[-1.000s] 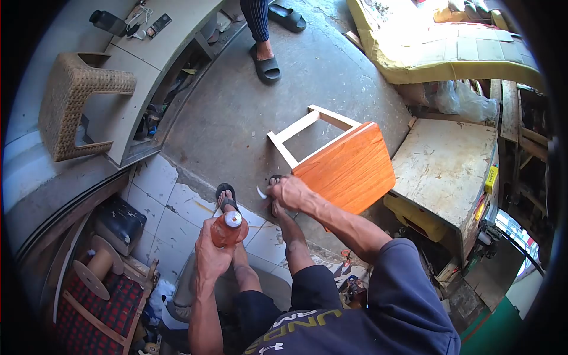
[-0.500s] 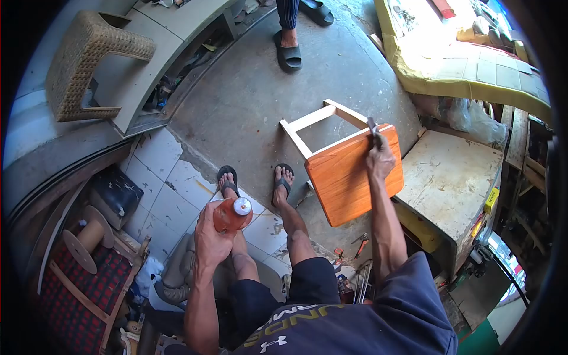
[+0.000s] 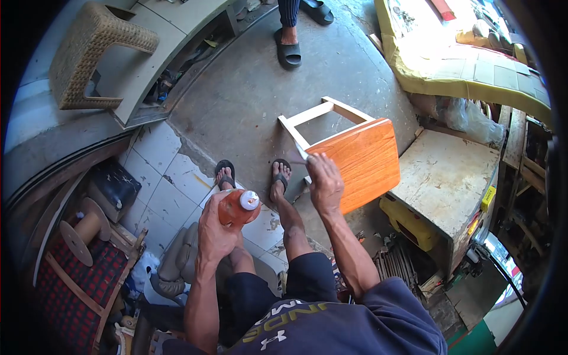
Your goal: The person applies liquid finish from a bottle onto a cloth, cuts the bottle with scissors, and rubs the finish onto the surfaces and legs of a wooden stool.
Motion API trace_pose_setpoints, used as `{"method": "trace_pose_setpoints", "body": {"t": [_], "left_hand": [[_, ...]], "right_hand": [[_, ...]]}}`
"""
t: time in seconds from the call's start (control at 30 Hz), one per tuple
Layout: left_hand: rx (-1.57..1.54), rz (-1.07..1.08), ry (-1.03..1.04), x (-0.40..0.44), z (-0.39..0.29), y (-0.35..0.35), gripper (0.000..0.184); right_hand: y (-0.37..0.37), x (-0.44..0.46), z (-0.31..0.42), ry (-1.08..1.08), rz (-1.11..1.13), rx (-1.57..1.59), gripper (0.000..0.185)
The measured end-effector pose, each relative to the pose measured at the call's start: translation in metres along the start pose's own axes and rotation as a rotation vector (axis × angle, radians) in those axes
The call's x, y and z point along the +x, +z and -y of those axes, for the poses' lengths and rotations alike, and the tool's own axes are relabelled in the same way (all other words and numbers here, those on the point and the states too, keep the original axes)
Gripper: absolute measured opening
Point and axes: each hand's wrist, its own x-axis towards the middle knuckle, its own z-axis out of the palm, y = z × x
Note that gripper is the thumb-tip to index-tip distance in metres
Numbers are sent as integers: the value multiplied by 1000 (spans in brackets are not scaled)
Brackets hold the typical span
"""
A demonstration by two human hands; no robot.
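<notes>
Concrete floor (image 3: 236, 112); wooden stool (image 3: 370, 163) at one o'clock; left hand (image 3: 216, 235) clamped round bottle (image 3: 232, 208), best kept upright; right hand (image 3: 325, 184) clamped on pale tool (image 3: 302, 153).

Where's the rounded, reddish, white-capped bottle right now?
In the head view, left of centre: the bottle is held in the left hand, with white floor tiles behind.

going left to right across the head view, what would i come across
Woven stool → bottle in the left hand → wooden stool with an orange-brown top → scuffed cabinet
</notes>
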Motion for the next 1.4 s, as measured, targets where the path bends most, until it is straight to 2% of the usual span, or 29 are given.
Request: {"method": "trace_pose_setpoints", "body": {"t": [0.07,0.2,0.27,0.33,0.37,0.4,0.47,0.5,0.6,0.63,0.67,0.73,0.77,0.8,0.87,1.0,1.07,1.33,1.4], "left_hand": [[13,15,-17,-3,4,-3,63],[48,12,-25,0,10,-4,63],[66,11,-36,-6,4,-5,63],[117,19,12,-7,2,-10,62],[98,2,34,-8,-2,-12,60],[96,-26,44,2,-1,-10,60],[86,28,19,-7,0,-11,57],[106,74,-22,-4,3,-9,58],[184,181,8,15,-1,9,59],[230,281,-62,26,-6,17,62],[233,292,-76,32,-1,29,62],[427,297,96,48,4,53,64],[425,380,31,56,-3,61,54],[433,380,38,66,-5,71,54],[553,477,-1,74,-1,89,53],[625,468,-8,80,-10,106,50],[657,485,-19,83,-15,109,50],[713,454,-53,88,-25,115,50],[722,435,-8,85,-23,116,50]], "right_hand": [[5,8,-21,157,-79,-186,29],[46,-27,-16,34,-70,-255,25],[37,-36,-3,-81,322,-70,25],[57,-65,-10,-184,507,-30,27],[50,-62,5,-169,247,52,28],[43,-42,-2,-197,236,51,28],[-4,-28,23,5,-57,11,31],[-7,-50,26,47,-37,15,31],[12,-35,-17,48,67,-18,33],[-4,-36,-13,-21,195,33,29],[-17,-43,-6,-10,207,41,29],[-37,-63,4,228,190,41,31],[-40,-77,-1,282,107,46,28],[-43,-86,-4,284,98,50,28],[-51,-112,-4,451,-10,161,25],[-64,-140,0,510,17,229,22],[-67,-153,2,609,58,272,20],[-70,-169,0,676,74,332,20],[-71,-168,0,711,60,384,20]]}}
